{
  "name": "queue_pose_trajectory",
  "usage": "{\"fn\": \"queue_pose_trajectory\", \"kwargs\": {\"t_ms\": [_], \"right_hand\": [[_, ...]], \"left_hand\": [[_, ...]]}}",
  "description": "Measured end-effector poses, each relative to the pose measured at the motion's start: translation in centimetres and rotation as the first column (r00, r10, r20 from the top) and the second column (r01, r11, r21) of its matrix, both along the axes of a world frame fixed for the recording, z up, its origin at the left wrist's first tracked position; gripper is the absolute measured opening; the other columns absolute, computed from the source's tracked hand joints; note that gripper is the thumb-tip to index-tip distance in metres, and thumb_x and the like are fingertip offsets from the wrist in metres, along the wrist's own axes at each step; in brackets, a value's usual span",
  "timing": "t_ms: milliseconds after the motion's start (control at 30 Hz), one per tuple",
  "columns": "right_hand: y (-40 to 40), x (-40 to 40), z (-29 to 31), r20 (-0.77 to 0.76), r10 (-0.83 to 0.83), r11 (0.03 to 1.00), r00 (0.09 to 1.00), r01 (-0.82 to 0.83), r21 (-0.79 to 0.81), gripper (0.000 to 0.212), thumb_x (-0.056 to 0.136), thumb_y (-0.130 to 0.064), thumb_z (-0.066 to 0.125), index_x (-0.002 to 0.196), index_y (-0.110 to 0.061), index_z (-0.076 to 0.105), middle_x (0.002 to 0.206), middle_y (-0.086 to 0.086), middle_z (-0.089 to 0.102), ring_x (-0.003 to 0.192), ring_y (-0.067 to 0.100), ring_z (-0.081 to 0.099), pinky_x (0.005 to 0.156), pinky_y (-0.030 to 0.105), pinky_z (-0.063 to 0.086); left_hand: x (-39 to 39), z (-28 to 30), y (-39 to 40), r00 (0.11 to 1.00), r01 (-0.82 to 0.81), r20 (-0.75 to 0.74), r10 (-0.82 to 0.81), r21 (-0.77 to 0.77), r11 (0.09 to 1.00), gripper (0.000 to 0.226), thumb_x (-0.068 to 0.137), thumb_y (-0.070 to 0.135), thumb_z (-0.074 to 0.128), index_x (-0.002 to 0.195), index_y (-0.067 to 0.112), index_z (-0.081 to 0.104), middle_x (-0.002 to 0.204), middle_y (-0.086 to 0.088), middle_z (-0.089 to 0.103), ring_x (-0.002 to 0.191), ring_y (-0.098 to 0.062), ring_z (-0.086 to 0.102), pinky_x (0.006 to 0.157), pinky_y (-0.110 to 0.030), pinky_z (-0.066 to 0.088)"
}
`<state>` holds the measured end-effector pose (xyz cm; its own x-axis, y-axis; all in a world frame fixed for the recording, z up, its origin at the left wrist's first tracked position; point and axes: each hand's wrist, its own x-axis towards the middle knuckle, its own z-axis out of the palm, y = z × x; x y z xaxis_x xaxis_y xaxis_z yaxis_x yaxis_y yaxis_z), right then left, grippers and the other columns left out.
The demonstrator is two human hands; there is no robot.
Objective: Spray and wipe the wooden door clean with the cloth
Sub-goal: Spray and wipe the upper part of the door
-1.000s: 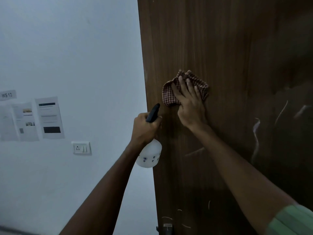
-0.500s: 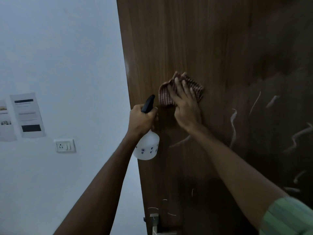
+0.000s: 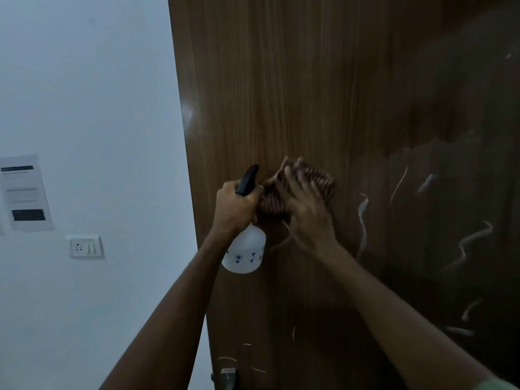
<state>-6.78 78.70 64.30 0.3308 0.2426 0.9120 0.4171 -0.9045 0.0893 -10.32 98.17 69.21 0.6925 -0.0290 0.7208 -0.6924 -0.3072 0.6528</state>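
Both of my hands are up at the wooden door [image 3: 295, 80], close together near its left edge. My left hand [image 3: 235, 208] has its fingers curled round the neck of the spray bottle [image 3: 245, 253], whose black trigger head [image 3: 247, 180] sticks up above my knuckles while the white body with small blue marks hangs below my fist. My right hand [image 3: 305, 212] lies flat against the door with fingers straight and slightly spread, pressing the checked cloth [image 3: 318, 178] to the wood; the hand and cloth are blurred, so I cannot tell exactly how the cloth is folded. The cloth bunches out past my fingertips and to the left, almost touching my left hand. Pale streaks [image 3: 363, 226] run down the darker part of the door to the right of the cloth. On the white wall [image 3: 98, 94] to the left are a printed sheet [image 3: 26, 192] and a switch plate [image 3: 85, 246] below it.
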Motion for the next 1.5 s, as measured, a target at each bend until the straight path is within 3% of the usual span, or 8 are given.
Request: {"fn": "queue_pose_trajectory", "kwargs": {"t_ms": [100,300,500,700,933,1133,1367,1500], "right_hand": [[-2.0,-0.4,-2.2,-0.072,0.029,0.998,0.997,-0.032,-0.048,0.072,0.095,-0.017,0.052,0.162,-0.029,0.028,0.173,-0.004,0.01,0.16,0.017,0.002,0.13,0.045,0.01],[-3.8,1.1,8.3,0.036,0.068,0.988,0.997,-0.072,0.14,0.07,0.095,-0.007,0.031,0.162,-0.029,0.031,0.173,-0.003,0.013,0.161,0.021,0.003,0.13,0.045,0.005],[-6.7,-0.5,-1.0,-0.035,0.064,0.996,0.997,-0.066,-0.067,0.072,0.095,-0.011,0.047,0.162,-0.029,0.029,0.173,-0.004,0.013,0.16,0.018,0.004,0.13,0.046,0.01],[-9.5,1.1,10.0,0.03,0.055,0.994,0.998,-0.058,0.091,0.075,0.093,-0.001,0.035,0.162,-0.031,0.03,0.173,-0.004,0.013,0.16,0.02,0.001,0.129,0.034,-0.004],[-12.2,-0.7,-2.5,-0.04,0.05,0.995,0.998,-0.054,-0.088,0.079,0.094,-0.003,0.053,0.163,-0.031,0.027,0.173,-0.004,0.012,0.16,0.02,0.004,0.129,0.048,0.013],[-14.2,0.7,9.2,0.0,0.059,0.996,0.998,-0.059,0.073,0.073,0.095,-0.005,0.033,0.162,-0.034,0.027,0.173,-0.004,0.011,0.16,0.018,0.0,0.131,0.043,0.003],[-16.0,-0.4,-1.7,-0.063,0.066,0.998,0.996,-0.066,-0.005,0.061,0.099,-0.022,0.032,0.16,-0.032,0.032,0.172,-0.005,0.016,0.16,0.02,0.008,0.128,0.053,0.017],[-18.2,0.1,4.4,-0.034,0.059,0.998,0.998,-0.059,0.023,0.065,0.097,-0.017,0.027,0.16,-0.035,0.029,0.172,-0.006,0.016,0.16,0.016,0.005,0.13,0.046,0.012]], "left_hand": [[0.2,0.1,-1.3,1.0,0.013,-0.006,-0.013,0.024,1.0,0.02,0.102,0.016,0.064,0.091,-0.001,0.065,0.08,-0.025,0.07,0.051,-0.017,0.061,0.051,-0.029,0.052],[0.5,1.2,-4.4,0.999,0.026,-0.021,-0.026,-0.002,1.0,0.014,0.103,0.016,0.063,0.094,0.006,0.065,0.075,-0.008,0.07,0.052,-0.017,0.061,0.049,-0.026,0.051],[0.8,0.6,-6.7,0.998,0.058,-0.037,-0.058,-0.015,0.998,0.021,0.103,0.017,0.062,0.097,-0.003,0.066,0.078,-0.017,0.07,0.054,-0.022,0.061,0.052,-0.032,0.051],[1.2,1.1,-9.5,0.998,0.037,-0.054,-0.038,-0.016,0.999,0.018,0.104,0.017,0.061,0.101,0.0,0.067,0.076,-0.008,0.07,0.058,-0.024,0.063,0.051,-0.029,0.052],[1.0,0.9,-11.5,0.995,0.083,-0.056,-0.084,-0.022,0.996,0.019,0.104,0.016,0.062,0.096,0.0,0.068,0.077,-0.013,0.071,0.055,-0.022,0.062,0.051,-0.028,0.051],[1.4,0.8,-13.1,0.995,0.078,-0.059,-0.078,0.007,0.997,0.018,0.105,0.019,0.06,0.099,0.002,0.066,0.079,-0.009,0.071,0.054,-0.021,0.061,0.051,-0.029,0.051],[1.7,-0.2,-15.2,0.981,0.151,-0.113,-0.156,-0.047,0.987,0.016,0.104,0.016,0.061,0.098,0.003,0.067,0.078,-0.012,0.071,0.056,-0.027,0.06,0.051,-0.033,0.05],[1.4,0.6,-17.3,0.984,0.131,-0.125,-0.13,0.003,0.991,0.021,0.104,0.018,0.062,0.1,-0.002,0.067,0.08,-0.013,0.071,0.055,-0.025,0.06,0.053,-0.032,0.049]]}}
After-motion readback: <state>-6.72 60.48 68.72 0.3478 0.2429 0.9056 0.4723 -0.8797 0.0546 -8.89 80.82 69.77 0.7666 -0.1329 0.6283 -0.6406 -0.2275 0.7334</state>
